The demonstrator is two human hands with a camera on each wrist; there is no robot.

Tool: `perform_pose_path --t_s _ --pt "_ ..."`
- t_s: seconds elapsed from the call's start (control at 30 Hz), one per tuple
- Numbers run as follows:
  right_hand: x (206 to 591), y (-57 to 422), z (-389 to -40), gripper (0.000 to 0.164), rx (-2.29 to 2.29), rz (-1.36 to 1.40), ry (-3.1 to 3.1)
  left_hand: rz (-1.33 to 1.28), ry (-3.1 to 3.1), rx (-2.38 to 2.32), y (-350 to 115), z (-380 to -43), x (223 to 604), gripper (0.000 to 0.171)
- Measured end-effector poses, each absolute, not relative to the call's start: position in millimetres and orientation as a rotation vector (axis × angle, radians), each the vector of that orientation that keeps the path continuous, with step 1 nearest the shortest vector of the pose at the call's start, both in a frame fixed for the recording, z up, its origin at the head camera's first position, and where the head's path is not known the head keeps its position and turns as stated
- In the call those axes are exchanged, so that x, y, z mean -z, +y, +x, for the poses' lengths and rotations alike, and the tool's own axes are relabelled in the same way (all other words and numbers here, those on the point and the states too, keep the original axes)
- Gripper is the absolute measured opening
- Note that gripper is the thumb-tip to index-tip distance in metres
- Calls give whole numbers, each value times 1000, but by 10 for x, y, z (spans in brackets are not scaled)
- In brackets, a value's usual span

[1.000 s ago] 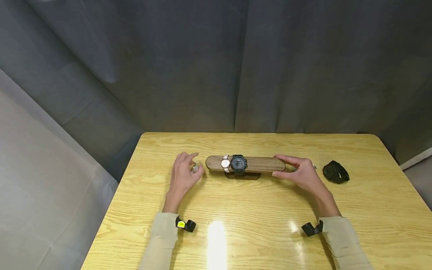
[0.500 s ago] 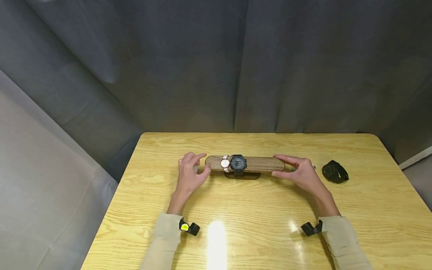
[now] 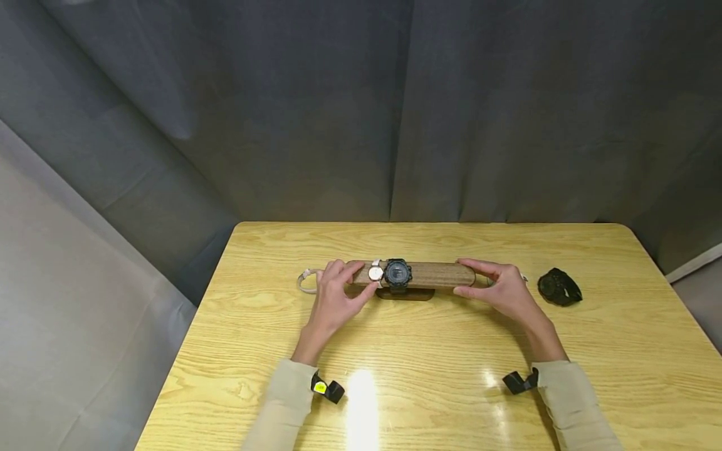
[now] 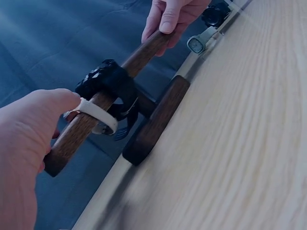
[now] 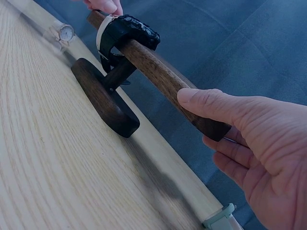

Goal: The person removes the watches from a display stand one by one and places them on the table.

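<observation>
Yellow wood table [image 3: 429, 376] carries everything. Dark wooden bar [image 3: 437, 274] w/ oval foot [image 3: 405, 294] sits mid-table, lengthwise across. Right hand [image 3: 502, 289] pinches bar's right end, thumb in front, fingers behind. Left hand [image 3: 334, 297] at bar's left end, thumb & fingers pinching bar right by white-strap watch [image 3: 376, 273]. Black watch [image 3: 398, 274] wrapped round bar, touching white one. Another black watch [image 3: 559, 288] lies flat, well right of right hand. Pale-strap watch [image 3: 307, 281] lies just left of left hand.

Two watches [image 3: 389, 273] on bar [image 3: 434, 274]
</observation>
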State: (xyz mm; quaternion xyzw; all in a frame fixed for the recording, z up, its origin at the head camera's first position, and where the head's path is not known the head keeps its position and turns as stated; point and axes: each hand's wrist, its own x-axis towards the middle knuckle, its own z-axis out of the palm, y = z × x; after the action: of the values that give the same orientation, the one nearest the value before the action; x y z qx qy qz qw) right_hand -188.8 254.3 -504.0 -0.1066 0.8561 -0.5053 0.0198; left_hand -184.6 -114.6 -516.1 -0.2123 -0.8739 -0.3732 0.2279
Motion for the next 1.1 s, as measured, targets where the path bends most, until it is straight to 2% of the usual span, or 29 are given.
perform_pose_path --t_s 0.63,1.1 --pt "5024 2525 -1885 63 1581 -311 2647 -449 -2295 905 -911 -1798 5256 50" --pt "5050 2511 -1886 62 1591 -329 2660 -406 -2295 950 -890 -1744 5228 38"
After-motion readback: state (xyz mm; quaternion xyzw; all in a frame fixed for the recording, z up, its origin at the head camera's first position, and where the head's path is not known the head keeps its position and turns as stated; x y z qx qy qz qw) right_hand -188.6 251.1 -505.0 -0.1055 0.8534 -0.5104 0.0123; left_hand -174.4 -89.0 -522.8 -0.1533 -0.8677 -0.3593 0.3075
